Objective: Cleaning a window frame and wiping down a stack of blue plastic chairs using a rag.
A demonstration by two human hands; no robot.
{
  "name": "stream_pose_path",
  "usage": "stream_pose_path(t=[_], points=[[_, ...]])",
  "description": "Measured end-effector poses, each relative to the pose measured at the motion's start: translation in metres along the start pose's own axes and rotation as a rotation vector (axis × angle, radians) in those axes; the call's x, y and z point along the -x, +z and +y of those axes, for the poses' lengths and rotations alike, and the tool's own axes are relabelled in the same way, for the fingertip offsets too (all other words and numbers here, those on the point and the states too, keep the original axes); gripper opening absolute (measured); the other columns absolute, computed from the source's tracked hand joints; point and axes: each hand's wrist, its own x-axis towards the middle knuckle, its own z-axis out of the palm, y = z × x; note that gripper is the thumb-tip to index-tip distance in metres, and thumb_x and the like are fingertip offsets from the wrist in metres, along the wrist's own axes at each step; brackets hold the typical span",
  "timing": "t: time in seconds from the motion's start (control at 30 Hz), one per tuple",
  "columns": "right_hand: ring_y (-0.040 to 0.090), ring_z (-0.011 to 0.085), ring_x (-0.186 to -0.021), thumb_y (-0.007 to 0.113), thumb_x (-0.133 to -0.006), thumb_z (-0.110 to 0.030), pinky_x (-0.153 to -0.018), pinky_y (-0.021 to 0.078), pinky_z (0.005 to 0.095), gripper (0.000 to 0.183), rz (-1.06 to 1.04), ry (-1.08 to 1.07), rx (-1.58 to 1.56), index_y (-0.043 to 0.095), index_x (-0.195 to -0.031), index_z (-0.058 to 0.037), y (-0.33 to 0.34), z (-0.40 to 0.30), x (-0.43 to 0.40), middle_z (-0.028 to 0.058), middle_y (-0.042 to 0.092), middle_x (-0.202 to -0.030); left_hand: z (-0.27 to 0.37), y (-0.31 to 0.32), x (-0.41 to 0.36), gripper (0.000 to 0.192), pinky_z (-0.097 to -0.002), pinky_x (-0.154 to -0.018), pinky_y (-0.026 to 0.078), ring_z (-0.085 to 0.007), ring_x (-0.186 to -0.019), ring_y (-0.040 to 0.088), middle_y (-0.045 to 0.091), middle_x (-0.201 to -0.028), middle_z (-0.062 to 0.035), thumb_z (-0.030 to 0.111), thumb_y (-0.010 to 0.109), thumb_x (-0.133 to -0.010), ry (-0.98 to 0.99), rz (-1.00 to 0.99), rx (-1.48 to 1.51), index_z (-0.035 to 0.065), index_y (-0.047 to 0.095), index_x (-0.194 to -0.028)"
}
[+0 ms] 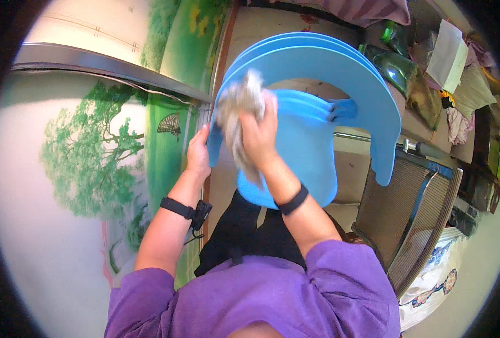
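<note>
Blue plastic chairs [302, 156], stacked one in another, stand in front of me with their curved backrests uppermost. My right hand [262, 126] grips a crumpled, greyish-white cloth [235, 122] over the left part of the top backrest; the cloth is blurred and hangs down over the left side of the seat. My left hand [199, 150] holds the left end of the backrest from outside, its fingers partly hidden behind the rim.
Close on the left is a panel [98, 160] with a printed green tree and a butterfly. A mesh-backed chair [402, 211] stands at the right. Beyond it, a sofa [436, 131] holds cushions and a sheet of paper [446, 55].
</note>
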Motion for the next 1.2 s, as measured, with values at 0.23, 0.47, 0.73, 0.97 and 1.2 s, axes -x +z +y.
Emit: stream_pose_path(t=[0.23, 0.47, 0.73, 0.97, 1.2], points=[[0.052, 0.0367, -0.095, 0.059, -0.069, -0.019, -0.084, 0.0433, 0.046, 0.033, -0.312, -0.159, 0.777, 0.062, -0.1, -0.0078, 0.03, -0.013, -0.003, 0.0177, 0.054, -0.107, -0.004, 0.002, -0.003, 0.028, -0.0284, -0.078, 0.047, -0.0141, -0.085, 0.059, 0.062, -0.096, -0.0044, 0.023, 0.044, -0.093, 0.137, 0.104, -0.088, 0.0024, 0.06, -0.103], [0.053, 0.0336, -0.098, 0.059, -0.069, -0.016, -0.083, 0.045, 0.0426, 0.029, -0.243, -0.248, 0.488, 0.061, -0.098, -0.0115, 0.031, -0.024, -0.013, 0.0152, 0.054, -0.104, -0.019, -0.015, -0.008, 0.033, -0.0302, -0.082, 0.046, -0.0146, -0.093, 0.058, 0.062, -0.105, -0.0064, 0.025, 0.053, -0.088, 0.45, 0.084, -0.442, 0.0024, 0.057, -0.113], [0.049, 0.0334, -0.092, 0.057, -0.072, -0.017, -0.068, 0.0483, 0.0432, 0.024, 0.458, -0.18, 1.272, 0.06, -0.096, -0.0153, -0.078, 0.0, -0.148, 0.0107, 0.052, -0.104, -0.001, 0.016, -0.006, 0.025, -0.046, -0.068, 0.044, -0.0415, -0.079, 0.056, 0.059, -0.085, -0.0225, 0.025, 0.056, -0.087, 0.633, 0.231, -1.392, 0.0004, 0.053, -0.091], [0.051, 0.0356, -0.098, 0.059, -0.072, -0.019, -0.085, 0.042, 0.0484, 0.026, 0.643, -0.207, 1.215, 0.06, -0.097, -0.0117, -0.14, -0.029, -0.133, 0.0137, 0.056, -0.102, -0.001, 0.027, -0.001, 0.025, -0.0475, -0.066, 0.043, -0.0413, -0.074, 0.056, 0.058, -0.08, -0.0216, 0.025, 0.057, -0.086, 0.719, 0.265, -1.388, 0.0007, 0.051, -0.086], [0.051, 0.0288, -0.096, 0.057, -0.071, -0.019, -0.074, 0.0439, 0.0466, 0.018, 0.001, -0.616, 1.173, 0.064, -0.088, -0.0176, -0.016, -0.028, -0.119, 0.0088, 0.055, -0.102, 0.001, 0.027, 0.003, 0.026, -0.046, -0.069, 0.045, -0.0404, -0.077, 0.057, 0.06, -0.082, -0.0191, 0.018, 0.066, -0.078, 0.652, 0.24, -1.386, 0.0024, 0.051, -0.092]])
